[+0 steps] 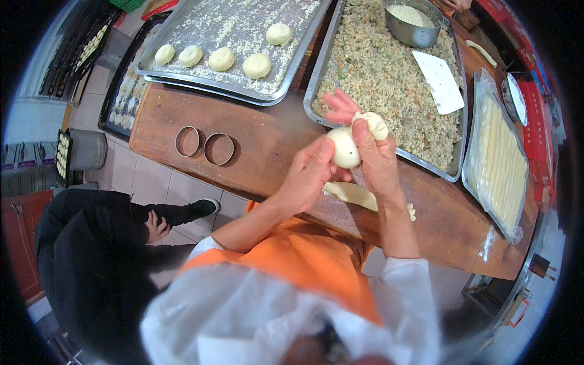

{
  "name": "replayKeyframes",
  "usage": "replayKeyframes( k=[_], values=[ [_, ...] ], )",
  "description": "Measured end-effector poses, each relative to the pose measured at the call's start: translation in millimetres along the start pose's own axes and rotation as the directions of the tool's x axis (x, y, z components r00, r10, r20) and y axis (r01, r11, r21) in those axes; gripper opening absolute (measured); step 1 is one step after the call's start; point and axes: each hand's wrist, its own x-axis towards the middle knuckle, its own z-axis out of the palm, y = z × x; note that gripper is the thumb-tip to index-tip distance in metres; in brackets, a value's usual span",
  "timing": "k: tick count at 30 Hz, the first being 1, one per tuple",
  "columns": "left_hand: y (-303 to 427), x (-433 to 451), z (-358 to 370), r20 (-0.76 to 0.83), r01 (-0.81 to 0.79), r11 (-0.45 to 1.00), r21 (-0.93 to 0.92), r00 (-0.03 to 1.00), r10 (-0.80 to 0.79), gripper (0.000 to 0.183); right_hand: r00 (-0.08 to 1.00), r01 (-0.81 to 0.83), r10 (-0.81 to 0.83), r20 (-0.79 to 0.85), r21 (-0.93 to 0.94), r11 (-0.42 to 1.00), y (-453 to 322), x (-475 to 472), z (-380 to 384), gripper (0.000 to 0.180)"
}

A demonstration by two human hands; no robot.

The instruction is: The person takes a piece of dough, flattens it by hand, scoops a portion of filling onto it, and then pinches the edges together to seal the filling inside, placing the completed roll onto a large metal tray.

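Observation:
A smooth, round ball of filled dough [344,148] is held between both hands above the table's front edge. My left hand [308,171] cups its left side, thumb on the dough. My right hand [381,159] grips a pleated lump of dough [376,125] at the ball's upper right, thumb pressed between the two. Whether lump and ball are still joined is hard to see. Some spread fingers show behind the dough. Below my hands a flattened strip of dough [353,194] lies on the wooden table [255,159], partly hidden by my right forearm.
A tray [287,91] carries several round dough cakes and crumbs. A deep pan [315,109] of chopped filling holds a metal bowl [410,39] and white scraper [438,82]. Two ring cutters [219,149] lie left; plastic-covered dough strips [495,155] lie right. A person in black [91,255] is at left.

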Motion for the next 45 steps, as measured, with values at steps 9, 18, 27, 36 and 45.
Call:
replayKeyframes(
  k=[9, 18, 27, 36, 45],
  values=[
    [25.2, 2.3, -9.6, 0.16, -0.102, 0.992, -0.078, 0.98, 0.113, 0.047, 0.895, -0.442, 0.425, -0.137, -0.138, 0.886, -51.5, -2.1, -5.0, 0.028],
    [18.4, 19.0, -54.5, 0.476, 0.187, 0.981, 0.049, 0.859, -0.188, 0.042, 0.987, 0.117, -0.026, 0.158, -0.601, 0.791, -31.4, -10.3, -26.5, 0.021],
    [25.4, -4.9, 5.0, 0.067, -0.249, 0.942, 0.226, 0.968, 0.24, 0.044, 0.953, -0.291, 0.263, -0.15, -0.212, 0.933, -46.5, -9.4, -4.8, 0.016],
    [16.0, 5.6, -14.4, 0.014, -0.208, 0.956, 0.206, 0.978, 0.21, 0.036, 0.99, 0.108, -0.051, 0.128, -0.493, 0.863, -20.4, -14.0, -27.2, 0.021],
    [20.2, 1.5, -14.4, 0.05, -0.115, 0.921, 0.372, 0.993, 0.104, 0.039, 0.933, 0.35, -0.271, 0.237, -0.776, 0.525, -17.2, -26.2, -24.0, 0.021]
  ],
)
